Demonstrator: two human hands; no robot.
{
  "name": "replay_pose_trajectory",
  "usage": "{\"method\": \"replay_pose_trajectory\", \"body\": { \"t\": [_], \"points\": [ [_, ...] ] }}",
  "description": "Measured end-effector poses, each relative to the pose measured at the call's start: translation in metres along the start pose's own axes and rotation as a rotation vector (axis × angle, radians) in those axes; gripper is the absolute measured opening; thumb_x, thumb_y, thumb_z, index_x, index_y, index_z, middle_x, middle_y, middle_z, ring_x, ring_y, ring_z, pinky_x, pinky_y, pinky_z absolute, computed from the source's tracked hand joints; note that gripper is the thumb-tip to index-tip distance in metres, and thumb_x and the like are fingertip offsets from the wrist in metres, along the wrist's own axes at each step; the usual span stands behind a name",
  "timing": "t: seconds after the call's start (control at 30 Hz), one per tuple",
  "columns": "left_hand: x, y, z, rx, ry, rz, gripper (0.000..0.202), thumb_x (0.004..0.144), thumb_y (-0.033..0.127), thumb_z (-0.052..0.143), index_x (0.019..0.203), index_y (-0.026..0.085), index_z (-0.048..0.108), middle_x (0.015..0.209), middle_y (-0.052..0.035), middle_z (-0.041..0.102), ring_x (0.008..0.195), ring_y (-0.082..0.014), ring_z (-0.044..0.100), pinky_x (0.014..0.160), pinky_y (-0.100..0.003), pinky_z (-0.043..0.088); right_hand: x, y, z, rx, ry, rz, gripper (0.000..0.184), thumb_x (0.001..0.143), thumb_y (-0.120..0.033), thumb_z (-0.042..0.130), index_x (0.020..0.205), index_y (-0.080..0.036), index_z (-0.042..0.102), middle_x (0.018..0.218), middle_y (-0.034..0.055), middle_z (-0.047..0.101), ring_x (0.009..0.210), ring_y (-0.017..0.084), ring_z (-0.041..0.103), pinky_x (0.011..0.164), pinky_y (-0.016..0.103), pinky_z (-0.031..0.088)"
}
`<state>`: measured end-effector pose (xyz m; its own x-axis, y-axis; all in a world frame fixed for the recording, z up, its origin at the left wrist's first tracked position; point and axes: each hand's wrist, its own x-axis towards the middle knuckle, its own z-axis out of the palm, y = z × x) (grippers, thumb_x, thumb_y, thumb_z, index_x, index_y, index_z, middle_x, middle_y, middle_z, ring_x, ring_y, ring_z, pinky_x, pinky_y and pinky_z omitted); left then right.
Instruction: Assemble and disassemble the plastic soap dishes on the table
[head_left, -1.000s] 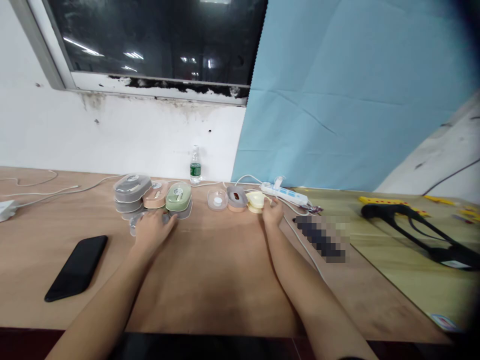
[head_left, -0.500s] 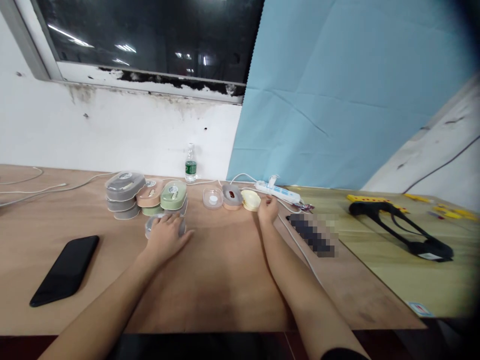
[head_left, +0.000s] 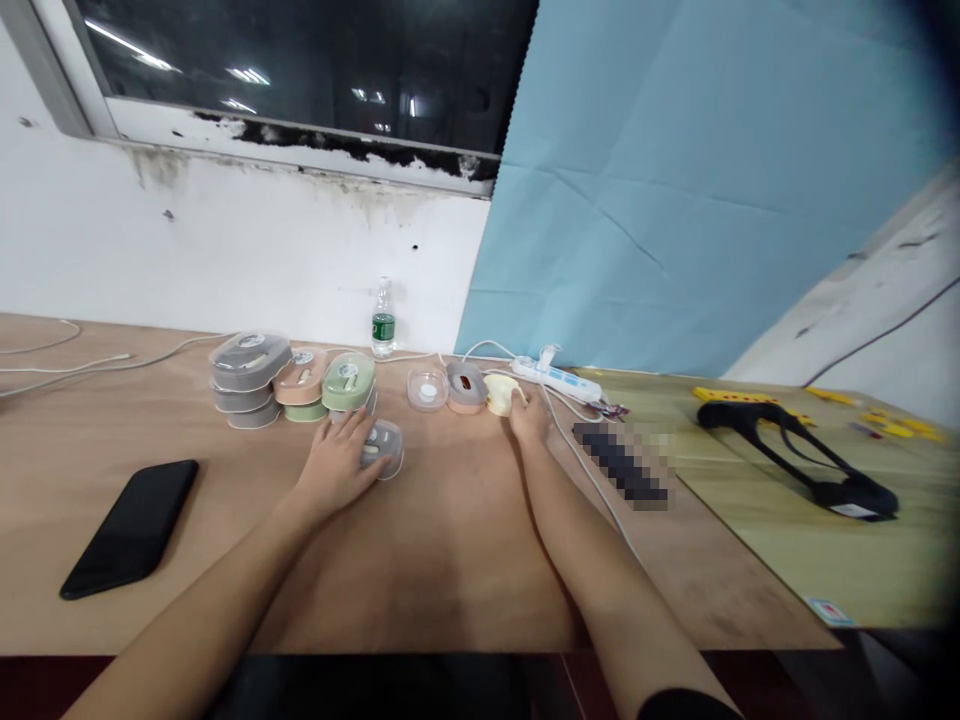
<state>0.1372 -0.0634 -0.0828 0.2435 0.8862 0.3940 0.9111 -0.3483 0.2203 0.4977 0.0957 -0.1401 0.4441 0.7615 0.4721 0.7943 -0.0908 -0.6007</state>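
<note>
My left hand (head_left: 337, 455) has its fingers spread and its thumb against a small grey box with a clear lid (head_left: 388, 448) at the table's middle. Just beyond its fingertips are a green lidded box (head_left: 349, 380) and a pink lidded box (head_left: 296, 378), each stacked on another box. Bent fingers of my right hand (head_left: 530, 417) grip the right edge of a pale yellow container (head_left: 498, 394). Left of that container stand a pink box with a greyish top (head_left: 466, 385) and a clear square lid or box (head_left: 427, 391).
Stacked grey lidded boxes (head_left: 251, 362) stand at the back left. A black phone (head_left: 131, 528) lies front left. Against the wall is a water bottle (head_left: 383, 325). A power strip (head_left: 559, 379) and cables lie behind my right hand; a black strap-like frame (head_left: 802, 455) is far right.
The small grey box has slid to the right and now sits beside my left hand rather than under it. My right hand has moved slightly left, onto the yellow container's edge.
</note>
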Motion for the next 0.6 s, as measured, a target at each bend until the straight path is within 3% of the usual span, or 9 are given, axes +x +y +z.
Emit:
{"method": "replay_pose_trajectory", "body": {
  "t": [0.1, 0.43, 0.6],
  "points": [
    [0.000, -0.004, 0.004, 0.011, -0.027, -0.019, 0.055, 0.083, 0.054, 0.047, 0.127, 0.022, 0.052, 0.143, -0.0126, 0.043, 0.135, -0.0311, 0.034, 0.108, -0.051, 0.024, -0.001, -0.002, 0.000, 0.004, 0.050, 0.107, 0.050, 0.080, -0.054, 0.046, 0.104, -0.014, 0.063, 0.104, 0.0156, 0.064, 0.100, 0.030, 0.056, 0.089, 0.045, 0.040],
    [-0.001, 0.001, 0.001, -0.024, -0.064, 0.021, 0.062, 0.080, 0.064, 0.047, 0.128, 0.025, 0.053, 0.142, -0.0122, 0.044, 0.127, -0.0332, 0.042, 0.099, -0.050, 0.036, -0.003, -0.007, -0.005, -0.029, -0.061, 0.100, 0.060, 0.075, -0.064, 0.050, 0.103, -0.013, 0.066, 0.109, 0.0187, 0.062, 0.107, 0.034, 0.053, 0.093, 0.051, 0.037],
    [-0.002, 0.003, 0.002, -0.086, -0.077, 0.109, 0.065, 0.080, 0.066, 0.047, 0.129, 0.024, 0.052, 0.140, -0.0115, 0.045, 0.125, -0.0316, 0.044, 0.102, -0.046, 0.035, -0.003, -0.011, -0.008, -0.082, -0.096, 0.100, 0.065, 0.072, -0.067, 0.052, 0.107, -0.014, 0.066, 0.112, 0.0198, 0.061, 0.108, 0.035, 0.054, 0.091, 0.050, 0.038]
  ]
}}
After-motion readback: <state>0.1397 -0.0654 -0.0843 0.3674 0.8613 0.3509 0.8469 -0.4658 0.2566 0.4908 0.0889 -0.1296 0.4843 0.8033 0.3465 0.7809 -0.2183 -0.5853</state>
